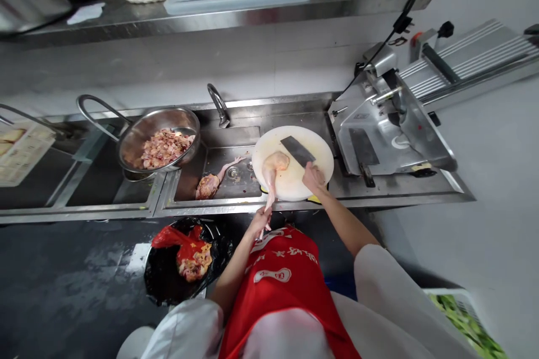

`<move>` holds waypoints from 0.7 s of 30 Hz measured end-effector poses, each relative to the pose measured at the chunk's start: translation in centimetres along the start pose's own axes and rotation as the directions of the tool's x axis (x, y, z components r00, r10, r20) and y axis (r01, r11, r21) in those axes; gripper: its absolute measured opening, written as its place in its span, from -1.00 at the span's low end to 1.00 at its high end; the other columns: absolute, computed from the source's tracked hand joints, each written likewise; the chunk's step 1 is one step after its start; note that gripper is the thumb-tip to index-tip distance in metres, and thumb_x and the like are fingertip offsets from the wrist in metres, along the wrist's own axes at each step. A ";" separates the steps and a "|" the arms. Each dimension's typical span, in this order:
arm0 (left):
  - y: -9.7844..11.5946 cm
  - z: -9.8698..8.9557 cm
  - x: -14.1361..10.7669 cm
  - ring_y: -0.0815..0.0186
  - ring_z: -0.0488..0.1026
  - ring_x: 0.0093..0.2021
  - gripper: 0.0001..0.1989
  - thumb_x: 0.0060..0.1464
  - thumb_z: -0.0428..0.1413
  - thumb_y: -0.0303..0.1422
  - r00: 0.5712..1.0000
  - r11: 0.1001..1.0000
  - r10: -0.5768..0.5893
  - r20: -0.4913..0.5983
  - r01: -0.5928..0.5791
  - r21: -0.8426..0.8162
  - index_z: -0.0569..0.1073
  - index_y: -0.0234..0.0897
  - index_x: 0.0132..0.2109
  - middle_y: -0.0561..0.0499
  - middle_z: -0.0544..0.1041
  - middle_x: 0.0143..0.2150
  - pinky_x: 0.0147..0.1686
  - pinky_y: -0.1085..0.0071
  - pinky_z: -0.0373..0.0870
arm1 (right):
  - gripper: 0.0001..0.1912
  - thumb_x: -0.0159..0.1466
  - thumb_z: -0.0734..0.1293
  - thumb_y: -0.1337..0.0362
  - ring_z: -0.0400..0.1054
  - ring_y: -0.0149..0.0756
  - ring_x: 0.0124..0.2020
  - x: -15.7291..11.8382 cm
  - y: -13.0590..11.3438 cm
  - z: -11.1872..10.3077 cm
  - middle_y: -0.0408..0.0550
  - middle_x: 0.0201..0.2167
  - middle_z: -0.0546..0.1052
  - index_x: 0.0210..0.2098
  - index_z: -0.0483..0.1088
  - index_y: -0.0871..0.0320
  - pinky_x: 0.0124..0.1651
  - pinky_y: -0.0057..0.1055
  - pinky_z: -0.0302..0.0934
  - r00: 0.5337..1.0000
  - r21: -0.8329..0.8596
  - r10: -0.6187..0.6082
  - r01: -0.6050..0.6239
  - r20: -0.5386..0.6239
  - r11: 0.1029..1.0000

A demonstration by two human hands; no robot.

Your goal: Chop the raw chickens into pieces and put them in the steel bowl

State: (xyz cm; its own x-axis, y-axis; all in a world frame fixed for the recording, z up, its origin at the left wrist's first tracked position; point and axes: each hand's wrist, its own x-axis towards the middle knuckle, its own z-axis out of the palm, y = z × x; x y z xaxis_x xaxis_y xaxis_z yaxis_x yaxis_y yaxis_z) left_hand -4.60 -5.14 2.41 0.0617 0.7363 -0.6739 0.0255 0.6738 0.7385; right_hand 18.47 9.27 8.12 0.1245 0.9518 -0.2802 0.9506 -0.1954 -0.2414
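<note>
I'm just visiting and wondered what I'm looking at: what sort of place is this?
Probably a commercial kitchen's prep area: there's a raw poultry leg on a round white cutting board, a large metal bowl of chopped meat, and what looks like a slicing machine.

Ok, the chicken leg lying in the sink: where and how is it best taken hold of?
Probably by its thin shank, gripped across from above. The leg lies with nothing on top of it, its thick, meaty end toward the person; the shank slants away to the right, slim enough to close a hand around. The bulky end looks harder to hold.
</note>
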 end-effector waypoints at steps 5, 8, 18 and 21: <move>-1.6 1.5 -1.5 0.50 0.10 -0.68 -0.59 0.17 0.11 0.02 0.999 0.999 0.040 -0.036 -0.040 -0.006 0.31 -0.26 -0.29 0.19 0.21 -0.62 -0.69 0.56 0.05 | -0.54 0.48 -0.04 0.15 0.44 -0.08 -0.04 -0.7 1.5 -0.4 0.27 -0.07 0.53 0.07 0.33 0.29 -0.04 -0.32 0.22 0.992 0.112 -0.019 0.005 0.129 0.994; -1.9 1.5 -1.5 0.50 0.10 -0.68 -0.60 0.16 0.13 0.00 0.999 0.999 0.042 -0.033 -0.042 0.004 0.32 -0.28 -0.30 0.18 0.21 -0.63 -0.69 0.57 0.03 | -0.50 0.49 -0.05 0.11 0.46 -0.07 -0.06 -1.8 1.7 -0.3 0.29 -0.08 0.54 0.04 0.35 0.29 -0.08 -0.33 0.22 0.988 0.083 -0.018 0.005 0.153 0.997; -2.0 1.4 -0.9 0.54 0.06 -0.72 -0.60 0.21 0.08 0.00 0.998 0.999 0.043 0.043 -0.042 -0.011 0.29 -0.29 -0.26 0.22 0.19 -0.63 -0.74 0.61 0.03 | -0.55 0.49 -0.01 0.14 0.48 -0.14 -0.17 -5.4 -2.3 -1.0 0.23 -0.21 0.56 -0.05 0.38 0.29 -0.14 -0.37 0.23 0.996 0.195 -0.017 0.000 0.086 0.981; -1.5 1.5 -1.3 0.53 0.08 -0.69 -0.61 0.20 0.11 -0.03 0.998 0.998 0.031 0.047 -0.029 -0.054 0.30 -0.30 -0.26 0.23 0.18 -0.63 -0.72 0.61 0.09 | -0.50 0.49 -0.04 0.07 0.48 -0.09 -0.20 -5.0 -1.3 -5.3 0.20 -0.30 0.54 -0.06 0.37 0.29 -0.15 -0.29 0.26 0.968 0.230 -0.086 0.142 -0.237 0.963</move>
State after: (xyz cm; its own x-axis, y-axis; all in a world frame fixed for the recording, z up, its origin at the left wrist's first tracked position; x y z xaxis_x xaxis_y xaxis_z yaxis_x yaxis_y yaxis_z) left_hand -3.25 -7.20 2.23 0.1093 0.7533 -0.6486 -0.0298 0.6547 0.7553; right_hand 18.11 6.01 14.77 0.1062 0.9939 -0.0301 0.8672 -0.1073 -0.4862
